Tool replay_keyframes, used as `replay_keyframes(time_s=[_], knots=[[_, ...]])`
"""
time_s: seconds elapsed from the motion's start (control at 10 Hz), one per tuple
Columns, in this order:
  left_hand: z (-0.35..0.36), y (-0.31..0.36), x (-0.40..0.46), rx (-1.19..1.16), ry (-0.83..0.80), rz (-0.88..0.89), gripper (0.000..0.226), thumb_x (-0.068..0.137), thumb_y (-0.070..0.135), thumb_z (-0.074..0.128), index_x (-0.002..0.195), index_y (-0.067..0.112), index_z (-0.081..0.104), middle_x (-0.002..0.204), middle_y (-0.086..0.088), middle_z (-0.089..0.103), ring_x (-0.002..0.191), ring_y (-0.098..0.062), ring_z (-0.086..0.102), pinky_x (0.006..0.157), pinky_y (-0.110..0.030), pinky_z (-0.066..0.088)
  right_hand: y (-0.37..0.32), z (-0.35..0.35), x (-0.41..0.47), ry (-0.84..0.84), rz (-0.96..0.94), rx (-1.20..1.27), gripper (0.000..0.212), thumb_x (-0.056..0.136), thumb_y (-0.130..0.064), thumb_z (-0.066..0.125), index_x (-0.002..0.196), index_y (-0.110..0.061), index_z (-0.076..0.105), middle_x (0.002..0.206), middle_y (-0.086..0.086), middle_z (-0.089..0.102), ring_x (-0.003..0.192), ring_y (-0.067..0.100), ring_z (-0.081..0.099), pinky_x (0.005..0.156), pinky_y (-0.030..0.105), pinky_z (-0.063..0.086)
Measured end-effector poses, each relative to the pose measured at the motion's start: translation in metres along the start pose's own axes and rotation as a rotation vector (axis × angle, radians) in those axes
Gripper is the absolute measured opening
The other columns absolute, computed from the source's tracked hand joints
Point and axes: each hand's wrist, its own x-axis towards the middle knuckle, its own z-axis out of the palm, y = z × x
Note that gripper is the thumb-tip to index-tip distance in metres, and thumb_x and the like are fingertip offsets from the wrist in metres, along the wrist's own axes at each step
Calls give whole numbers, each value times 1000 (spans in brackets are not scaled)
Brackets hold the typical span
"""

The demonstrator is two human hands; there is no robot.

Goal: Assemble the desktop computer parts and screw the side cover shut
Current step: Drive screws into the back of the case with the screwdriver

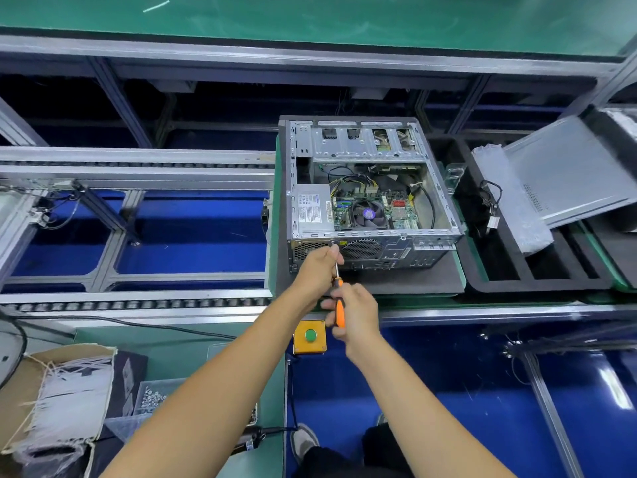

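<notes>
One PC case [372, 191] lies on its side w/ the open face up, on a dark pad [406, 277] on the conveyor, rear panel toward the person. Inside: 1 board w/ 1 round fan [368, 213], 1 silver PSU [312, 208] at left, 1 drive cage [362, 143] across the far end, a few black and yellow cables. One screwdriver [339, 298], orange and black handle, thin metal shaft pointing up at the rear panel's top edge, just left of the round vent grille [362, 248]. Two hands, both on the tool. Left hand [319, 269] is up at the tip end, fingers curled and pinching the shaft near the panel; the screw itself is too small to make out. Right hand [355, 312] wraps the handle, fingers closed round it, thumb on top. One side cover [565, 174], grey sheet metal, leans tilted in a black tray [537, 281] to the right of the case, well apart from it; 1 clear bag [513, 201] lies against the cover's left edge and 1 loose black cable [491, 201] sits in the tray. Near side: 1 yellow box w/ 1 green button [310, 335] just under the hands, 1 cardboard box of white zip ties [69, 395] at lower left, 1 clear bin of small screws [151, 398] beside it.
</notes>
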Motion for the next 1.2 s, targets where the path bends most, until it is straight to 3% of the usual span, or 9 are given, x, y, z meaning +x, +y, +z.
replay_keyframes(time_s=[0.1, 0.2, 0.3, 0.4, 0.6, 0.8, 1.0, 1.1, 1.2], knots=[[7, 1, -1, 30, 39, 4, 41, 110, 36, 36, 80, 17, 57, 62, 3, 43, 61, -16, 41, 65, -33, 36, 13, 1, -2, 331, -441, -583, 26, 88, -27, 65, 85, -27, 40, 71, -4, 63, 52, 15, 56, 45, 30, 35], [9, 2, -2, 40, 27, -4, 41, 110, 37, 36, 83, 19, 61, 63, 3, 44, 62, -15, 41, 64, -33, 35, 15, -3, 5, 344, -513, -642, 29, 92, -15, 59, 77, -21, 35, 65, -2, 56, 51, 12, 44, 44, 29, 26], [2, 1, -1, 19, -20, -25, 42, 110, 39, 34, 86, 22, 64, 64, 3, 42, 66, -18, 43, 69, -34, 40, 0, -8, 13, -73, 107, 258, 26, 96, -6, 52, 74, -17, 43, 59, 3, 49, 35, 9, 30, 35, 22, 19], [1, 3, -2, 19, -5, -21, 42, 110, 36, 35, 81, 18, 58, 62, 4, 40, 64, -16, 40, 64, -31, 38, 1, -9, 10, -151, 233, 348, 16, 96, -10, 52, 80, -13, 50, 59, 1, 53, 33, 9, 33, 32, 21, 19], [7, 2, -1, 39, 40, -2, 41, 110, 33, 36, 79, 18, 58, 61, 4, 44, 58, -14, 39, 59, -32, 32, 25, -2, 0, 484, -576, -848, 24, 86, -31, 59, 86, -28, 35, 64, -9, 55, 55, 10, 46, 50, 31, 28], [-5, 0, -3, -101, -53, -79, 41, 111, 36, 35, 87, 16, 61, 48, 13, 36, 43, -5, 37, 42, -17, 38, 7, 1, 5, -137, 231, 447, 15, 96, -9, 51, 82, -15, 48, 59, 2, 50, 32, 10, 29, 32, 22, 22], [1, 6, -4, 2, 6, -42, 43, 110, 37, 35, 79, 17, 57, 53, 11, 38, 54, -12, 35, 56, -30, 32, 22, 6, -5, 394, -347, -487, 24, 84, -31, 69, 90, -28, 46, 74, -5, 65, 61, 17, 59, 53, 31, 39], [1, 5, -4, -15, -9, -38, 43, 111, 36, 34, 84, 17, 61, 54, 10, 38, 48, -7, 38, 52, -26, 37, 22, 4, 0, 378, -431, -537, 22, 88, -17, 62, 79, -19, 41, 66, 0, 59, 54, 14, 52, 49, 30, 35], [-3, 1, -7, -105, -42, -61, 42, 111, 37, 34, 90, 17, 64, 51, 11, 36, 42, -3, 39, 44, -18, 41, 8, 2, 2, -58, 162, 367, 17, 97, -10, 53, 81, -12, 49, 62, 6, 54, 33, 10, 33, 34, 23, 25]])
